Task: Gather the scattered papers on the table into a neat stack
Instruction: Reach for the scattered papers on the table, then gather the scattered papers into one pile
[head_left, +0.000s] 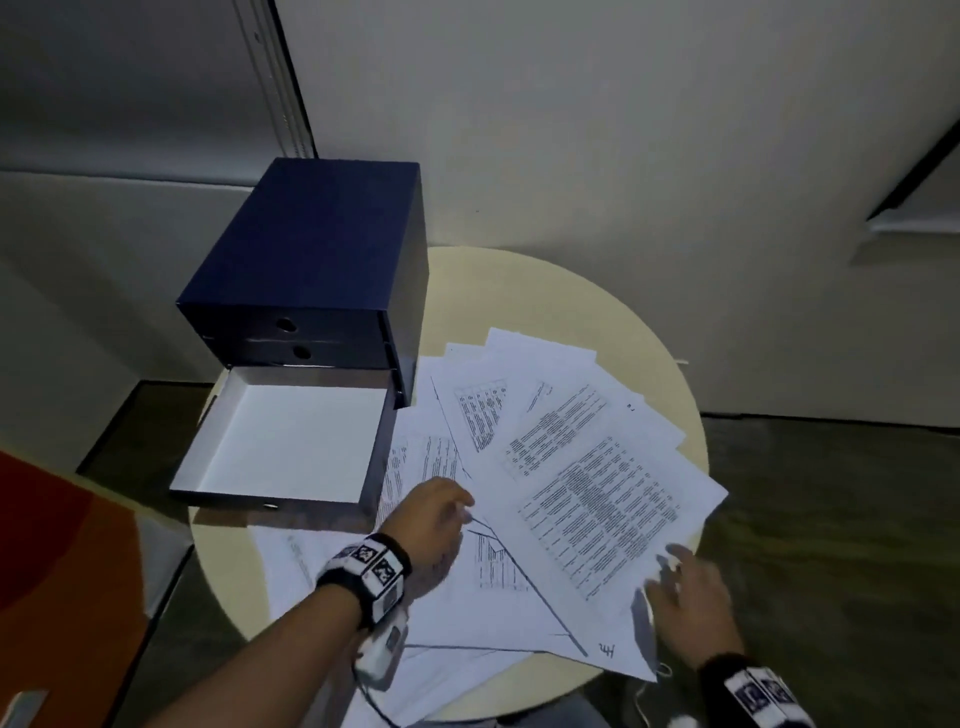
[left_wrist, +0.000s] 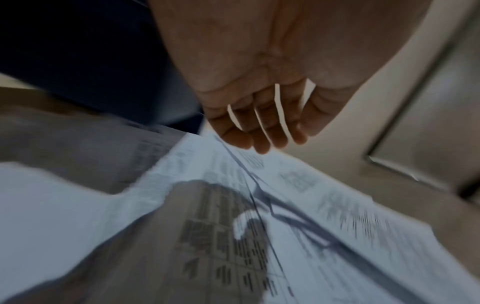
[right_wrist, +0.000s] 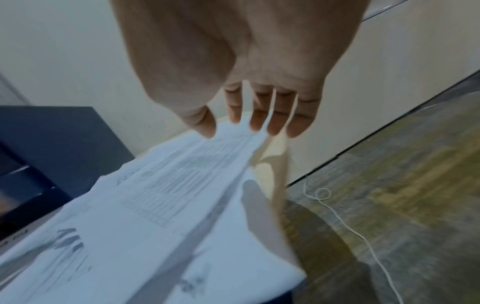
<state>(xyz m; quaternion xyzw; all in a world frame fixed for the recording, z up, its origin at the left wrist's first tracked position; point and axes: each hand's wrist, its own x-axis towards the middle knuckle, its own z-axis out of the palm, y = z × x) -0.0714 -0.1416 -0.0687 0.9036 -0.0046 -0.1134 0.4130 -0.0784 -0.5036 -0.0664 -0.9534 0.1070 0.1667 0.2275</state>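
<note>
Several printed white papers (head_left: 561, 467) lie fanned and overlapping across the round cream table (head_left: 519, 291). My left hand (head_left: 436, 519) hovers over their left part, fingers straight and relaxed, holding nothing; the left wrist view shows the left hand (left_wrist: 259, 131) just above the sheets (left_wrist: 233, 226). My right hand (head_left: 685, 592) is at the papers' near right corner, fingers spread and open. In the right wrist view the right hand (right_wrist: 254, 123) has its fingertips close over the sheets (right_wrist: 155, 205); whether they touch is blurred.
A dark blue drawer box (head_left: 317, 260) stands at the table's left back, its bottom drawer (head_left: 291, 441) pulled out and white inside. A wall is behind. A white cable (right_wrist: 350, 226) lies on the floor at the right. An orange-red surface (head_left: 57, 571) is at lower left.
</note>
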